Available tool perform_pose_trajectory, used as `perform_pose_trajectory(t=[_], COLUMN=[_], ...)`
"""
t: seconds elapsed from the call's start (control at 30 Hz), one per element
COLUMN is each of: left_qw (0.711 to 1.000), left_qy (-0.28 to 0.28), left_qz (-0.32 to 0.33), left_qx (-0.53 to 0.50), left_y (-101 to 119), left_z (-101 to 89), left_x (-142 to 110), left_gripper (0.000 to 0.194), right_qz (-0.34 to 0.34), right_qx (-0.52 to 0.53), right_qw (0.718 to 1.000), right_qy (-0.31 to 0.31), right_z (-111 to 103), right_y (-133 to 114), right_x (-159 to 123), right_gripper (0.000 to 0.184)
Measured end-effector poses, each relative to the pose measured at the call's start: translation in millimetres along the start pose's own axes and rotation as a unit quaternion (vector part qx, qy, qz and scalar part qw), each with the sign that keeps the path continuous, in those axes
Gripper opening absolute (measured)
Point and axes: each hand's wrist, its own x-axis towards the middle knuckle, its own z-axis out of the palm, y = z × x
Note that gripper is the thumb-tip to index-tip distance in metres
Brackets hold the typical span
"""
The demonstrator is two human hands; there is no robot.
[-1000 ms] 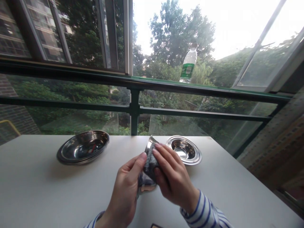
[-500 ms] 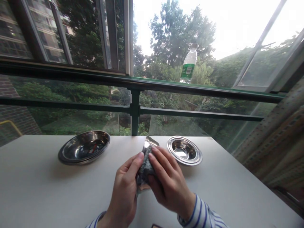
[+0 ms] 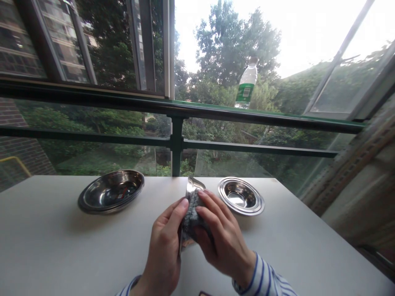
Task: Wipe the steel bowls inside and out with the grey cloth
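My left hand [image 3: 166, 242] grips a shiny metal bowl [image 3: 194, 184] by its rim, holding it tipped on its side above the table. Closed around a grey cloth [image 3: 195, 216], my right hand [image 3: 220, 234] presses it against the bowl's inner face. Between the two hands most of the bowl is covered by the cloth and fingers. Close by on the right stands a small metal bowl with a wide rim [image 3: 241, 196]. Further left is a larger metal bowl [image 3: 111, 192] with a dark and red label inside.
The white table [image 3: 77, 250] reaches to a green metal railing [image 3: 176, 139] with glass panels. On the rail stands a clear plastic bottle [image 3: 246, 84] with a green label. A curtain [image 3: 364, 181] hangs at the right. A dark-edged object [image 3: 205, 294] peeks in at the bottom edge.
The cloth and my right fingers have shifted slightly on the bowl's inner side. Both hands keep their hold; the whole view has drifted a little.
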Motion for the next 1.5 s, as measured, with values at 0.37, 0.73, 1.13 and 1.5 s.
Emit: perform_pose_trajectory(t=[0.37, 0.73, 1.13, 1.5], left_qw=[1.000, 1.000, 1.000, 1.000], left_qy=[0.016, 0.003, 0.017, 0.010], left_qz=[-0.006, 0.000, 0.002, -0.017], left_qx=[-0.024, -0.021, -0.012, -0.018], left_y=[-1.3, -3.9, -4.8, -7.3], left_z=[-1.6, -2.9, -2.2, -0.8], left_x=[0.6, 1.3, 1.0, -0.8], left_gripper=[0.032, 0.028, 0.027, 0.026], right_qz=[-0.023, -0.028, -0.034, -0.024], right_qx=[0.013, -0.014, -0.004, 0.005], right_qw=[1.000, 0.999, 0.999, 1.000], right_qy=[-0.007, -0.015, -0.007, -0.006], right_z=[2.2, 1.5, 0.1, -3.5], right_y=[-5.8, -4.6, -2.7, 0.0], right_x=[-1.8, -3.8, -1.8, -0.5], right_gripper=[0.034, 0.037, 0.036, 0.036])
